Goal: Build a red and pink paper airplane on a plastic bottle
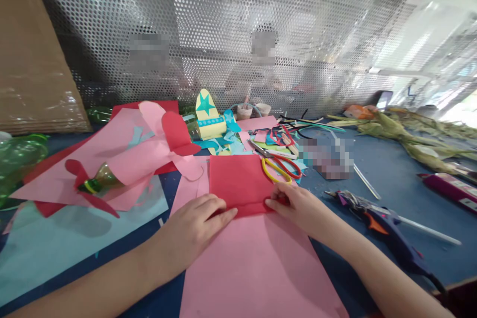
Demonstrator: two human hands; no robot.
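A red sheet of paper [237, 175] lies on a large pink sheet [257, 263], and its near edge is turned up in a narrow fold. My left hand [204, 216] grips the left end of that fold, thumb along the edge and fingers curled. At the right end, my right hand [292, 202] pinches the same fold between thumb and fingers. Scissors [278, 163] with yellow and red handles rest partly on the red paper's far right corner, just beyond my right hand.
A paper-and-bottle airplane [139, 161] lies left, on coloured sheets. A yellow-and-blue model [210, 121] stands behind, beside paper scraps. To the right are a glue gun [383, 228], clear glue sticks [367, 181] and dry husks [406, 139]. A perforated metal screen [223, 25] closes the back.
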